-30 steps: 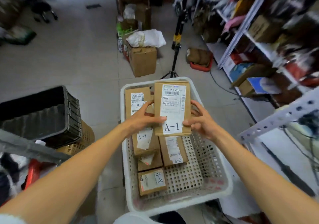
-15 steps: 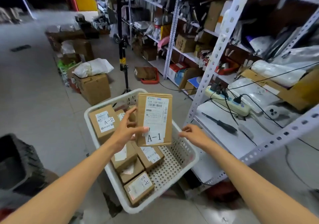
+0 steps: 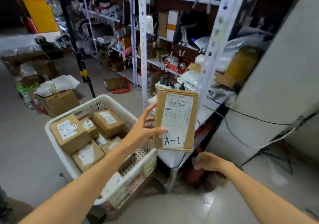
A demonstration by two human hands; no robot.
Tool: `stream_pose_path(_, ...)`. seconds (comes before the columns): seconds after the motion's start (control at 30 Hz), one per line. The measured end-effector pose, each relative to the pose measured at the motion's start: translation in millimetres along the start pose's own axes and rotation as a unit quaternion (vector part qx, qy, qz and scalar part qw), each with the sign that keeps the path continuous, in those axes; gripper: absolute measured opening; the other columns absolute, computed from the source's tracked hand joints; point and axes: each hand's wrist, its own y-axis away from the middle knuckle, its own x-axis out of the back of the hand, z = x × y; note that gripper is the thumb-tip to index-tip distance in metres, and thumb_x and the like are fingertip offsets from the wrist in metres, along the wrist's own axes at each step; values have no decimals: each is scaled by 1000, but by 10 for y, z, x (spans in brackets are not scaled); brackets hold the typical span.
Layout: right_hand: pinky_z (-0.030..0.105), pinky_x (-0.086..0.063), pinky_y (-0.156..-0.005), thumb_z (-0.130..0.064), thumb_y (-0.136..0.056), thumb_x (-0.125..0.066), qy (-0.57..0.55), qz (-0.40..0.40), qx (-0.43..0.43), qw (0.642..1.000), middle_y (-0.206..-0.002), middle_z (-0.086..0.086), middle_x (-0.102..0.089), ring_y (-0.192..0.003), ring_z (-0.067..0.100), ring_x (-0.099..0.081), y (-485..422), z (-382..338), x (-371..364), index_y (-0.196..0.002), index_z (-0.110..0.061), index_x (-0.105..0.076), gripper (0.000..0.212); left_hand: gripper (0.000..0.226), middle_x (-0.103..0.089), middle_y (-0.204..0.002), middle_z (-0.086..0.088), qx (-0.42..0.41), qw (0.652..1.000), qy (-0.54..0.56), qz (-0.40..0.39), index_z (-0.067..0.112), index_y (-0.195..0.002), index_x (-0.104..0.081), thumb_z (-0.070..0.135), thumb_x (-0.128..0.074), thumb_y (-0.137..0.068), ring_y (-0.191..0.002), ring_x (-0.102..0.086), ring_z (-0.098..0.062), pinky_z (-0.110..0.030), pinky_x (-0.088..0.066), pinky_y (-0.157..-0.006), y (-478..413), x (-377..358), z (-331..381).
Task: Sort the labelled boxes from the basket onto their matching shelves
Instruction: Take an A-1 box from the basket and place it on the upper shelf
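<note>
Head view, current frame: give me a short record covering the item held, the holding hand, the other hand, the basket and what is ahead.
Held item: flat brown cardboard box labelled A-1, upright, label facing the camera
Holding hand: left hand, thumb across the front, fingers behind
Other hand: right hand, loosely curled, holding nothing, below the box
Basket: white perforated plastic basket, left of the held box, several brown boxes inside
Readable label in basket: brown box marked A-2
Ahead: white metal shelving rack, crowded with goods
</note>
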Motion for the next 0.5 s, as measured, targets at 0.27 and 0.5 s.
stream_pose_path(0.27, 37, -50, -77, -53, -67, -56, -42, 24, -89, 995, -97, 11, -70, -89, 25, -63, 366, 1716, -272, -86, -14, -63, 44, 86, -55, -113, -5, -17, 992, 83, 92, 49, -126, -25, 1, -76, -76, -88, -67, -19, -28, -57, -57, 152, -860, -288)
stream_pose_path(0.5, 9, -25, -37, -22, -94, -55, -88, 43, -111, 989, -63, -6, -40, -51, 6, -34, 912, 1696, -22, -71, -19, -42, 26, 90, -58, -123, -14, -7, 990, 80, 120, 63, -116, -35, 25, -86, -53, -106, -64, -35, -38, -59, -65, 202, -949, -245)
